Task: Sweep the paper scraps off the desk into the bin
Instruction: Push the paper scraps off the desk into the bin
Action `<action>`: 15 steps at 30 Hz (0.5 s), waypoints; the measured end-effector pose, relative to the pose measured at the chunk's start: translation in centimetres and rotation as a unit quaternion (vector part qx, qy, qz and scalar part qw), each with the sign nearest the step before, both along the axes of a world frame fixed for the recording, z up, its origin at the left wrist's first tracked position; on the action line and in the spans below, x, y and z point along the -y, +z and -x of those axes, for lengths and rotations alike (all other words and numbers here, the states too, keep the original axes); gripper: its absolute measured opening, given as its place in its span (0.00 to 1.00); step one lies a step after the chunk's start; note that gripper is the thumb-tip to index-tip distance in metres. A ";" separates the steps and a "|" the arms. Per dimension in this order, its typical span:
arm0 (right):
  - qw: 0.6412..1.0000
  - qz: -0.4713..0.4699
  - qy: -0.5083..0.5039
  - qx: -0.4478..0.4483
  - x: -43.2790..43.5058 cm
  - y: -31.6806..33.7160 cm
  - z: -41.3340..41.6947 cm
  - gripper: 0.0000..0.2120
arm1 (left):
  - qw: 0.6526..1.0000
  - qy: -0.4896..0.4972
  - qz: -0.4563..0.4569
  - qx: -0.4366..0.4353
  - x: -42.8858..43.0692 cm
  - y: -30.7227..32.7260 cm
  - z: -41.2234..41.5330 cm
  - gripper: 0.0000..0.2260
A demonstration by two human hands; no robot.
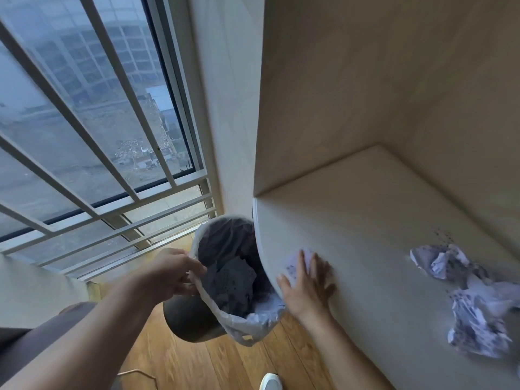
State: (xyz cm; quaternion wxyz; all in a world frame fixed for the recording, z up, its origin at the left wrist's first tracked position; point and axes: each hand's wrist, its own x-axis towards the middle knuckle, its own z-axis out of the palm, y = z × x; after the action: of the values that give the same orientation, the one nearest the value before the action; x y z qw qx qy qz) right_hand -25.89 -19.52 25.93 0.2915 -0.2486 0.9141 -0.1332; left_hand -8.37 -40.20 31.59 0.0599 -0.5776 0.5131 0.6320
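Observation:
A dark bin lined with a white plastic bag is held tilted against the left edge of the pale desk. My left hand grips the bin's rim and bag. Dark crumpled stuff and some white paper lie inside the bin. My right hand lies flat on the desk at its edge, fingers spread over a crumpled paper scrap right by the bin. More crumpled paper scraps printed with dark text lie at the desk's right side, apart from my hand.
The desk sits in a beige alcove with walls behind and to the right. A large barred window stands to the left. Wooden floor lies below, with a white shoe at the bottom edge. Small dark specks dot the desk.

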 end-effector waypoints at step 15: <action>0.969 0.209 0.050 0.125 0.5 0.9 -4.4 0.23 | 1.000 -0.019 0.010 0.007 1.3 -0.2 -3.7 0.04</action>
State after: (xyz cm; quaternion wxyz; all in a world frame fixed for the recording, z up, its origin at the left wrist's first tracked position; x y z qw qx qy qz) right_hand -21.54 -20.06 26.86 0.3516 -0.3307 0.8085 -0.3367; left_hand -4.72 -41.48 31.40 0.0697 -0.5724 0.5300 0.6217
